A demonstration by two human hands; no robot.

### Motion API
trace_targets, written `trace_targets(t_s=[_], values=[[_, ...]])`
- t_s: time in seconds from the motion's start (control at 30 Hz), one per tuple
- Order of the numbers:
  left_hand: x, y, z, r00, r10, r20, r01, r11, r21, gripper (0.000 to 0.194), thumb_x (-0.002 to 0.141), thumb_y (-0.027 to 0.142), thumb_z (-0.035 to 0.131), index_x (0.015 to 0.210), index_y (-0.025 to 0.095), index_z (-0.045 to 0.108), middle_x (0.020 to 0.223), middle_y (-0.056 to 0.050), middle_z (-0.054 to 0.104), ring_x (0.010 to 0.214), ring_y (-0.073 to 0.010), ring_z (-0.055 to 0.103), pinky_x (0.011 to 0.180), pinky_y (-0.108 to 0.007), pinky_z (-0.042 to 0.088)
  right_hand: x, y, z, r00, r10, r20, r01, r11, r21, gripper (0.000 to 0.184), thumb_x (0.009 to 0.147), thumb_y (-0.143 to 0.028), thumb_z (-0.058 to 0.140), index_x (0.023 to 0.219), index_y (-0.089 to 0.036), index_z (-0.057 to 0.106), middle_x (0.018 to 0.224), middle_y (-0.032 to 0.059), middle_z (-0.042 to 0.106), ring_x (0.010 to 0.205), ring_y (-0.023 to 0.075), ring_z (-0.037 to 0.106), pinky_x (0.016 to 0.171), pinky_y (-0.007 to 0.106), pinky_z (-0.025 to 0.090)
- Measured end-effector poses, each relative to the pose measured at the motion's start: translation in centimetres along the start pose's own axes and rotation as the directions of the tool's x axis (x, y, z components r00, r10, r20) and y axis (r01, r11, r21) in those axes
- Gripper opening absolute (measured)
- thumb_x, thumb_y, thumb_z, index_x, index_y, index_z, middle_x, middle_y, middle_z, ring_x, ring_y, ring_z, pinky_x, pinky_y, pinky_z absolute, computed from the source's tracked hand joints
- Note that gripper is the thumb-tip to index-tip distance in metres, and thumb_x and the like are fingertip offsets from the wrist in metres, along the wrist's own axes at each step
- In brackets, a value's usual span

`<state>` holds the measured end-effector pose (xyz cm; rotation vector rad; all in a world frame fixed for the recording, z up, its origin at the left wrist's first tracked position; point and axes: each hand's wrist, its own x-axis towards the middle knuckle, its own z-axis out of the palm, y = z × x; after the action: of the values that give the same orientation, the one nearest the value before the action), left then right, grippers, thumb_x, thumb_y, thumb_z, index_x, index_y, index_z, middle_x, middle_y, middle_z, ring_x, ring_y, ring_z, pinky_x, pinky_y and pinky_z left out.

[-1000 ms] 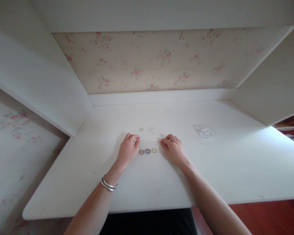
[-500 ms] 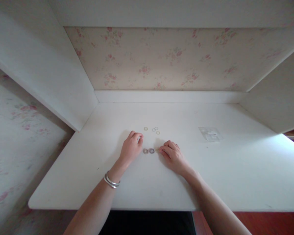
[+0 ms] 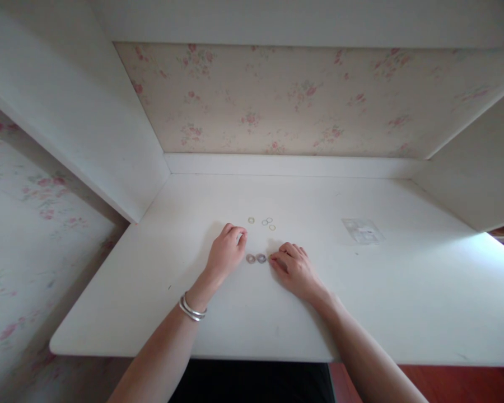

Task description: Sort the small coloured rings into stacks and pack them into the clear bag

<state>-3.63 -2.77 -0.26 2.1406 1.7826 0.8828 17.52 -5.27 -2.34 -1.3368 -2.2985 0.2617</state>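
Note:
My right hand rests on the white tabletop, its thumb and fingertips closed on a thin gold-coloured ring that they mostly cover. Left of it lie a dark greyish ring stack and a brownish-pink ring stack. My left hand is closed in a pinch just above those, and whatever its fingertips hold is too small to make out. Beyond the hands are a gold ring, two thin silvery rings that touch or overlap, and another thin gold ring.
A clear plastic bag lies flat to the right on the white desk. A white side panel stands at the left, and a low ledge runs along the back below flowered wallpaper.
My right fingertips have come in slightly over the gold-coloured ring, so less of it shows. My left hand keeps its pinch in place. The whole view has shifted very slightly.

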Motion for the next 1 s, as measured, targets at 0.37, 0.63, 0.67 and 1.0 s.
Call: trace_targets(t_s=[0.37,0.63,0.67,1.0], values=[[0.2,-0.4,0.3,1.000,0.009,0.011,-0.009,1.000,0.010,0.016,0.089,0.024,0.046,0.093,0.021,0.061,0.095,-0.004,0.059,0.084,-0.0146,0.058,0.078,-0.026,0.046,-0.1,-0.3,-0.6,0.999,-0.049,0.008,0.049,0.999,0.023,0.020,0.088,-0.024,0.047,0.090,-0.021,0.067,0.087,0.0055,0.057,0.082,0.0166,0.051,0.076,0.031,0.036],[1.9,-0.9,2.5,0.995,-0.040,0.092,0.041,0.999,-0.013,0.018,0.088,0.027,0.047,0.091,0.020,0.063,0.094,-0.003,0.061,0.079,-0.0132,0.060,0.079,-0.026,0.046,0.2,1.1,-0.1,0.974,0.047,-0.222,-0.023,0.994,0.107,0.020,0.088,-0.029,0.050,0.085,-0.020,0.067,0.083,0.0048,0.056,0.077,0.0155,0.053,0.075,0.030,0.040],[2.2,-0.8,2.9,0.995,-0.048,0.093,0.048,0.999,-0.001,0.018,0.088,0.027,0.047,0.093,0.020,0.063,0.096,-0.003,0.061,0.080,-0.0132,0.060,0.079,-0.025,0.046,0.2,1.4,-0.1,0.968,0.071,-0.240,-0.045,0.992,0.114,0.020,0.088,-0.029,0.049,0.085,-0.020,0.067,0.082,0.0046,0.056,0.076,0.0151,0.053,0.074,0.030,0.041],[4.4,0.1,3.5,0.986,-0.110,0.128,0.082,0.975,0.204,0.020,0.089,0.031,0.046,0.097,0.023,0.063,0.104,-0.004,0.060,0.086,-0.0145,0.061,0.076,-0.025,0.045,0.4,1.9,-0.3,0.951,0.191,-0.242,-0.154,0.974,0.164,0.024,0.088,-0.031,0.048,0.084,-0.021,0.069,0.081,0.0047,0.057,0.073,0.0142,0.055,0.070,0.027,0.044]])
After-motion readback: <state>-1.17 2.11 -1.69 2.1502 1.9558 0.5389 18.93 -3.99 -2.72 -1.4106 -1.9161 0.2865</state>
